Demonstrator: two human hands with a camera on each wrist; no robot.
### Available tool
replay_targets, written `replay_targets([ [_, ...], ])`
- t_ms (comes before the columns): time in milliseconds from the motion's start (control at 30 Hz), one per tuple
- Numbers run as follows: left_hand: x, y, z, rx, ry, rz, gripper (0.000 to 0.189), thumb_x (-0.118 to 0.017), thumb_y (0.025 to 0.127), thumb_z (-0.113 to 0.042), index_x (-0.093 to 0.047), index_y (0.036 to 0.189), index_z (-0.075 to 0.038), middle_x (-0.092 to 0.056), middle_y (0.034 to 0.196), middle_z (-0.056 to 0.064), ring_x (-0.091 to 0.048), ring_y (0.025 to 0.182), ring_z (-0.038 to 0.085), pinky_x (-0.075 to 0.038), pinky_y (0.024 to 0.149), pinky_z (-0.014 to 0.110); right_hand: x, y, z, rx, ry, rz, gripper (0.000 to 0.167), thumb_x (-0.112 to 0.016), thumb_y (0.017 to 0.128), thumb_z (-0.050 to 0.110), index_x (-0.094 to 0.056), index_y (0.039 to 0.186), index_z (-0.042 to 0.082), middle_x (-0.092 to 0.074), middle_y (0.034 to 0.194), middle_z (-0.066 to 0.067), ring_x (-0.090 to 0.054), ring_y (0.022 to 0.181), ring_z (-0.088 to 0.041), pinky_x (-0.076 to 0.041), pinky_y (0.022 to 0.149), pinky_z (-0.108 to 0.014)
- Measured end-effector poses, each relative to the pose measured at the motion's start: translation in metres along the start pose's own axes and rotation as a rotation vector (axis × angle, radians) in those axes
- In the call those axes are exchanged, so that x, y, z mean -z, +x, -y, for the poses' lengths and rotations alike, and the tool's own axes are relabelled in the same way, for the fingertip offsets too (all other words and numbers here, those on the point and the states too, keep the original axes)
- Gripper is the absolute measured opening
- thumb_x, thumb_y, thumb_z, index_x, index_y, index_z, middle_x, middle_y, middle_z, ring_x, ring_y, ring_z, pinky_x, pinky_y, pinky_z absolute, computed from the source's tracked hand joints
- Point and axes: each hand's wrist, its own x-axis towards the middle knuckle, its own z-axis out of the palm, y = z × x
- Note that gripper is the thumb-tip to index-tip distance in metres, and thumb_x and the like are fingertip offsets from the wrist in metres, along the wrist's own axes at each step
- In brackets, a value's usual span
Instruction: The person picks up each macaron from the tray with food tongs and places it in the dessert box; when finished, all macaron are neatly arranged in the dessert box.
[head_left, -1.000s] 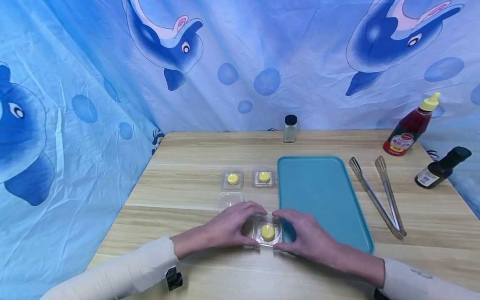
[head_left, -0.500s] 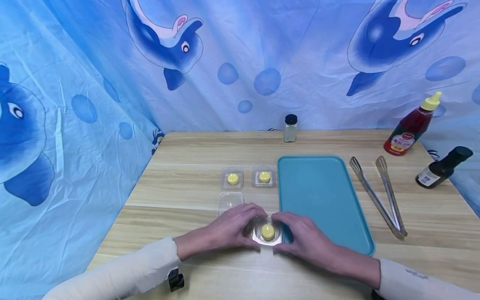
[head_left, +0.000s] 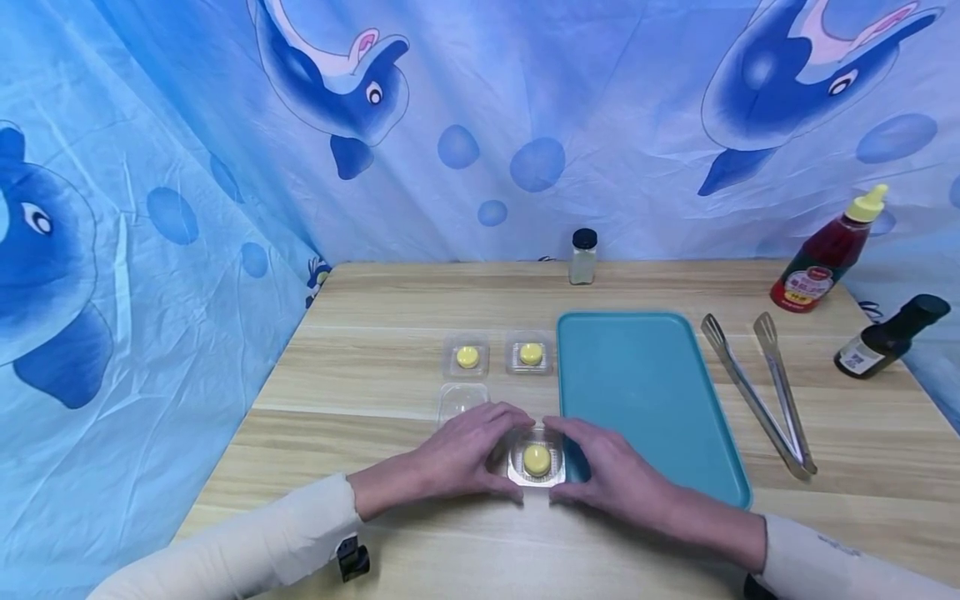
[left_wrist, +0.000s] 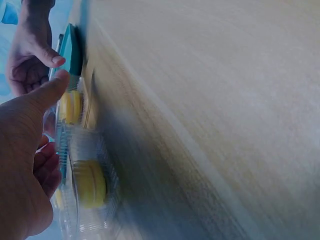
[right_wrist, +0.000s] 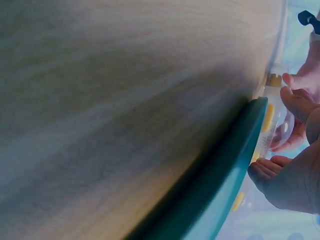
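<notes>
A small clear plastic box [head_left: 514, 471] with a yellow macaron [head_left: 537, 460] inside sits between my hands, just left of the teal tray. My left hand [head_left: 468, 450] holds its left side, thumb by the near corner and fingers by the far one. From the right, my right hand [head_left: 618, 475] holds the opposite side the same way, above the tray's edge. Whether the box's lid is fully pressed down I cannot tell. In the left wrist view, a macaron [left_wrist: 90, 185] shows its layered side through ridged clear plastic.
Two more clear boxes with macarons [head_left: 467, 357] [head_left: 531, 354] stand behind. A clear, empty plastic piece [head_left: 459, 398] lies left. The teal tray [head_left: 645, 383], metal tongs [head_left: 780, 417], a red sauce bottle [head_left: 821, 262], a dark bottle [head_left: 885, 342] and a black-capped jar [head_left: 582, 260] are around.
Between my fingers the box has shifted and changed its tilt a little, with its near edge now showing brighter. Both hands stay almost in the same place.
</notes>
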Motion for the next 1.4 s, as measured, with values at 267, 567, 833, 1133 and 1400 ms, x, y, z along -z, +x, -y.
replay_targets([
  [267,0.027,-0.001,0.014,0.050,-0.085,-0.067,0.076,-0.078,0.095,-0.050,-0.051,0.155,-0.012,-0.055,0.156,0.005,-0.050,0.144,0.022,-0.041,0.121,0.049,0.016,0.019,0.003,-0.038,0.054,0.003,0.090,-0.095,0.080,0.030,-0.052,0.153,0.001,-0.058,0.151,-0.021,-0.055,0.138,-0.042,-0.047,0.113,-0.059],
  [567,0.063,-0.012,0.062,0.069,-0.132,-0.190,0.080,-0.091,0.087,-0.028,-0.052,0.156,-0.015,-0.055,0.157,0.006,-0.053,0.143,0.028,-0.044,0.119,0.053,0.014,0.065,0.000,0.010,0.107,0.021,0.086,-0.093,0.084,0.029,-0.051,0.156,0.006,-0.057,0.154,-0.015,-0.053,0.141,-0.038,-0.049,0.112,-0.057],
  [833,0.064,-0.035,0.100,0.081,-0.143,-0.170,0.083,-0.096,0.080,-0.026,-0.057,0.153,-0.011,-0.058,0.155,0.005,-0.055,0.141,0.028,-0.046,0.117,0.052,-0.002,0.098,-0.001,0.015,0.053,0.101,0.087,-0.094,0.082,0.026,-0.053,0.154,0.003,-0.059,0.152,-0.016,-0.058,0.137,-0.034,-0.049,0.114,-0.053],
  [1133,0.056,-0.050,0.113,0.067,-0.084,-0.145,0.089,-0.097,0.076,-0.037,-0.058,0.151,-0.008,-0.060,0.152,0.007,-0.060,0.136,0.028,-0.048,0.115,0.051,-0.015,0.117,-0.008,0.048,-0.002,0.159,0.087,-0.096,0.079,0.029,-0.056,0.151,0.002,-0.060,0.150,-0.014,-0.057,0.139,-0.033,-0.045,0.118,-0.050],
  [1400,0.052,-0.053,0.113,0.083,-0.056,-0.117,0.089,-0.095,0.077,-0.041,-0.057,0.151,-0.010,-0.062,0.149,0.005,-0.058,0.137,0.026,-0.045,0.118,0.049,-0.025,0.124,-0.006,0.014,-0.010,0.188,0.088,-0.098,0.076,0.030,-0.057,0.150,0.005,-0.061,0.150,-0.012,-0.057,0.138,-0.031,-0.044,0.119,-0.049],
])
